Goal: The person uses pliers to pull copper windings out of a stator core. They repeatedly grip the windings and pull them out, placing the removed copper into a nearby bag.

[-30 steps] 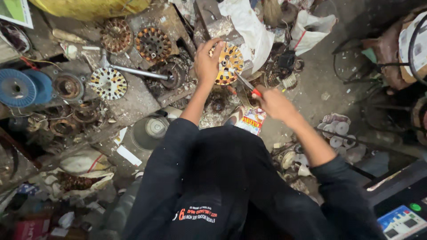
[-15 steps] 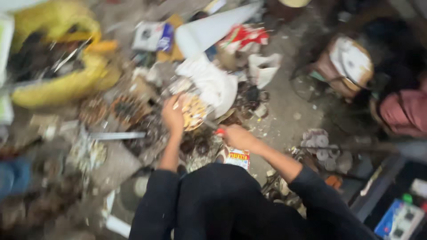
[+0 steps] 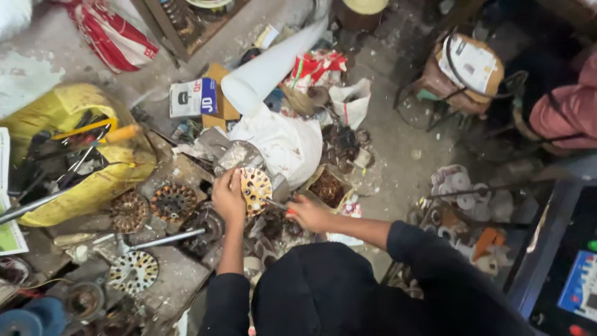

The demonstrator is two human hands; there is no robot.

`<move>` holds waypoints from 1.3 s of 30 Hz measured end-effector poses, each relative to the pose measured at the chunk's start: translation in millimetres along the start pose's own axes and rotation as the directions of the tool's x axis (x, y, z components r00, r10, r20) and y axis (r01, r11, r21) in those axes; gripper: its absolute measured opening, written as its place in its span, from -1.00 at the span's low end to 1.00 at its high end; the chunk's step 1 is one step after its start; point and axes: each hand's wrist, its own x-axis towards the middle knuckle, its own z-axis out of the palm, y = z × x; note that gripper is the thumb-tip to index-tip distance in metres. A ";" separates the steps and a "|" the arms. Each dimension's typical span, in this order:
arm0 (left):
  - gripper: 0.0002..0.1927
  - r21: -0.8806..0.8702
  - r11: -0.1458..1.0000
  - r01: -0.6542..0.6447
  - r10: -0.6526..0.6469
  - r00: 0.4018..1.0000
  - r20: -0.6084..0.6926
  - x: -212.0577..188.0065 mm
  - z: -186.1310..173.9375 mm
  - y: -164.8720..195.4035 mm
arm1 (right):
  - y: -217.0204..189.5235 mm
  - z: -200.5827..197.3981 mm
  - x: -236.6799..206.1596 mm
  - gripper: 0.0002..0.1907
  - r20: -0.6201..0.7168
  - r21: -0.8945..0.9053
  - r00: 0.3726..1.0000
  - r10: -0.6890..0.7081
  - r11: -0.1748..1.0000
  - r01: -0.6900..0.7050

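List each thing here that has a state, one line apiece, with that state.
left hand: gripping the round slotted disc at its edge
right hand: closed on a red-handled tool
round slotted disc: held up on edge, tool tip against it
red-handled tool: held, pointing at the disc
yellow sack: open, metal tools sticking out
white bag: slumped on the floor
metal rod: lying flat among the wound coils
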 end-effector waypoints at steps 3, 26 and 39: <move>-0.73 -0.020 1.000 0.018 -0.018 0.999 0.027 -2.1 2.4 0.8 | 6.5 3.4 -14.0 -0.81 0.351 0.534 0.882 0.315 0.707 -0.464; -0.69 0.029 0.987 0.159 -0.158 0.987 -0.021 -0.1 -5.0 8.1 | -14.0 3.1 0.9 -0.72 -0.077 -0.076 0.995 0.070 0.994 -0.076; -0.67 -0.082 0.994 0.078 -0.077 0.997 0.013 -9.4 5.6 -15.8 | 78.4 38.5 -210.4 -0.74 0.277 -0.115 0.326 0.904 0.368 -0.923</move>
